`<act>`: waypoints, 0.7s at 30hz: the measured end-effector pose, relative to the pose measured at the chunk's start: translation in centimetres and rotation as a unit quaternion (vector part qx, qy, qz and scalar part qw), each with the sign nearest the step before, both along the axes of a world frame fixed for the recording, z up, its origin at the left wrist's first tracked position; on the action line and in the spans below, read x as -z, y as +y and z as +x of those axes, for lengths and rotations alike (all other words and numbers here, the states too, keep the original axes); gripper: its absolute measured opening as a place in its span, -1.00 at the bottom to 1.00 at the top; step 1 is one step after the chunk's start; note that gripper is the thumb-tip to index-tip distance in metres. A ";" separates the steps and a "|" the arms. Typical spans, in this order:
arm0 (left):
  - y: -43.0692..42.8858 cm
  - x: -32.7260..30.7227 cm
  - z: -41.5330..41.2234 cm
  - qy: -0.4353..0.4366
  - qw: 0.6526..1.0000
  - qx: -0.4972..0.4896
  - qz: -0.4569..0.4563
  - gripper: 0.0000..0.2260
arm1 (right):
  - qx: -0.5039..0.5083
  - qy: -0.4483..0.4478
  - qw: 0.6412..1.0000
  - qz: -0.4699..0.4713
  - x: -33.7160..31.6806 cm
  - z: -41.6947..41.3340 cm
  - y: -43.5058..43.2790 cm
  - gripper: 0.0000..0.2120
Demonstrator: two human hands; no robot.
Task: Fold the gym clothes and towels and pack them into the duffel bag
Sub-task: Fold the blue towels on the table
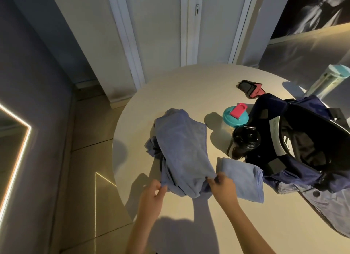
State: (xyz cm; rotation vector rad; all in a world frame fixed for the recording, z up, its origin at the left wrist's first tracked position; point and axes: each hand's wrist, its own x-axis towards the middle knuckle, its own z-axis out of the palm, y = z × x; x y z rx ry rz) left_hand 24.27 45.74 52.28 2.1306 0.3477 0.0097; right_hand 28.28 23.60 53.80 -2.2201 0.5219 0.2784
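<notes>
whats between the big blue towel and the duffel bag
In the head view: a teal-lidded shaker, a black bottle and a folded light-blue cloth, all on the table.

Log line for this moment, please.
step: folding towel | left hand: pinches towel edge | right hand: pinches towel edge | folded cloth: beside bag | bag: open

Round table (189, 87) — tiled floor (89, 159)

Soft matt terry towel (181, 149); smooth matt table (180, 87).
</notes>
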 end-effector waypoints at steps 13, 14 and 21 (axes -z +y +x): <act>2.9 -3.2 2.2 0.081 0.993 -0.065 0.051 -0.77 | 0.029 0.001 0.967 0.255 -3.8 2.0 -1.2 -0.69; 2.8 -2.7 1.7 0.098 0.994 -0.041 0.032 -0.75 | -0.005 0.026 0.968 0.250 -2.9 1.3 -0.9 -0.55; 2.3 1.7 -3.3 0.126 0.990 0.048 0.048 -0.82 | -0.099 0.081 0.988 0.086 3.1 -4.8 0.3 -0.57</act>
